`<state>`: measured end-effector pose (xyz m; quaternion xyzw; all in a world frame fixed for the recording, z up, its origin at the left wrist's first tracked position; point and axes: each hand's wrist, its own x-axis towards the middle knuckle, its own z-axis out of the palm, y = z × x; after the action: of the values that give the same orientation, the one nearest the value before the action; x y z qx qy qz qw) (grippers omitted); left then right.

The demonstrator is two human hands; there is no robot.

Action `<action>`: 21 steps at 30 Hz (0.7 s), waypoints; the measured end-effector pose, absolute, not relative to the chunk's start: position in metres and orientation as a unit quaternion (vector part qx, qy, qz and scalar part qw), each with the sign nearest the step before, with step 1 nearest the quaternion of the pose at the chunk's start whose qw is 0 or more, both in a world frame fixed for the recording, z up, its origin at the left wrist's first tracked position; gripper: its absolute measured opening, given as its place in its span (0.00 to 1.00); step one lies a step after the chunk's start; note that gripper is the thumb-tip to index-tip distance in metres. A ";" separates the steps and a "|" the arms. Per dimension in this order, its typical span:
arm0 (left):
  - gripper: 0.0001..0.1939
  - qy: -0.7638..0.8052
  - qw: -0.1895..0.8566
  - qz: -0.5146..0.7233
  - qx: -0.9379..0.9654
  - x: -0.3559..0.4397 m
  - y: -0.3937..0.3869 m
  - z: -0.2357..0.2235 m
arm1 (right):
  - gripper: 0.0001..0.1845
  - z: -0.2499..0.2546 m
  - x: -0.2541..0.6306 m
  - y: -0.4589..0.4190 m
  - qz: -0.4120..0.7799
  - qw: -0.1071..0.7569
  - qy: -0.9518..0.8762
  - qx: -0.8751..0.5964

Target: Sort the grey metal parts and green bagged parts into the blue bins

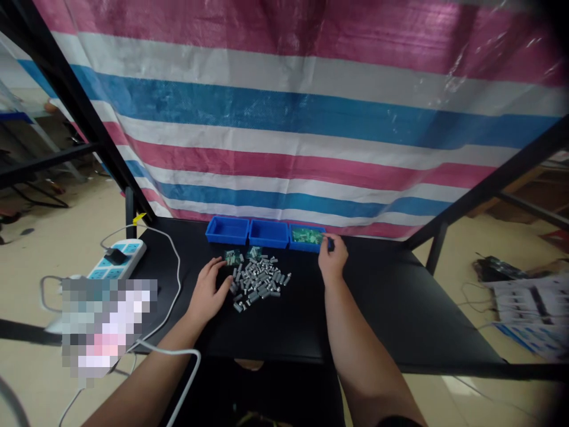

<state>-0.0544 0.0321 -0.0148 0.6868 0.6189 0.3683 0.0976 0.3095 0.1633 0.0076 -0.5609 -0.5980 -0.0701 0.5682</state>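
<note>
Starts at the far left with a white power strip (125,261) with blue socket faces, a black plug (115,255) pushed in, and a pale cable (179,261) looping out over the worktop (382,302). Hides whatever lies in front of the strip behind a pixelated patch. Next, reaches in with the left hand (208,290), palm down on the worktop, grip open, thumb and fingers apart, fingertips close by a small green packet (232,257) and thumb at the left edge of a loose pile of small grey cylinders (262,277). Has a second green packet (254,252) just behind the pile, right of the first. Lines up three blue trays in a row behind all this: the left tray (228,229), the middle tray (269,233) and the right tray (306,245), the last bearing green packets (306,235). Puts the right hand (334,255) at the right end of that tray, fingers bent by the rim; cannot tell whether anything is pinched in the grip. Hangs a striped sheet (284,124) in red, white and blue behind the worktop, between black frame bars (471,201).
</note>
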 end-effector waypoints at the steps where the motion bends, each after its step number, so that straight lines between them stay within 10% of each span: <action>1: 0.21 0.628 0.095 0.369 0.679 -0.055 0.033 -0.017 | 0.12 0.008 0.314 0.169 -0.075 0.543 -0.601 -0.582; 8: 0.19 0.639 0.069 0.339 0.687 -0.052 0.034 -0.019 | 0.10 0.007 0.318 0.185 -0.042 0.396 -0.643 -0.654; 21: 0.27 0.761 0.039 0.158 0.628 -0.051 0.090 0.010 | 0.16 -0.001 0.322 0.168 -0.096 0.463 -0.635 -0.611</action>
<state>-0.0505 0.0897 0.0095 0.6280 0.7610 0.1584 0.0389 0.3223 0.1679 -0.0014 -0.6113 -0.6350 -0.0958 0.4625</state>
